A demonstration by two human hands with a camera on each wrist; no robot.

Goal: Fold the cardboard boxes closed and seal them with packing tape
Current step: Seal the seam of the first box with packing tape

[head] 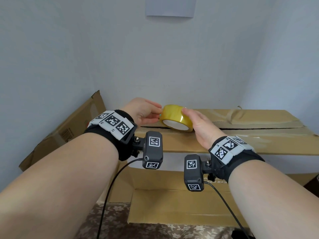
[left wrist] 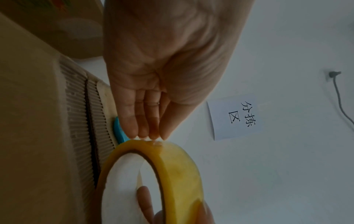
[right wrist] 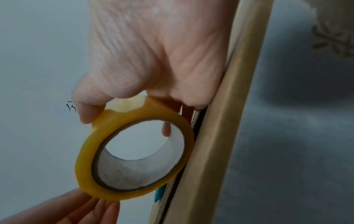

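The right hand [head: 198, 125] is holding the yellow tape roll [head: 176, 118] on edge against the top of the folded box [head: 241, 135], thumb on the outer face and one finger hooked through the core. The left hand [head: 143, 112] is touching the roll's surface with straight fingertips [left wrist: 151, 134], probably hunting for the free end. The flaps are lying shut but the middle seam [head: 259, 128] is showing no fresh tape, so sealing is only beginning; a nearer box [head: 172, 204] is sitting open, waiting

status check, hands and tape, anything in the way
Right hand grips yellow packing tape roll over brown cardboard box seam. Left hand fingertips on roll's edge. Small blue object beside the seam.
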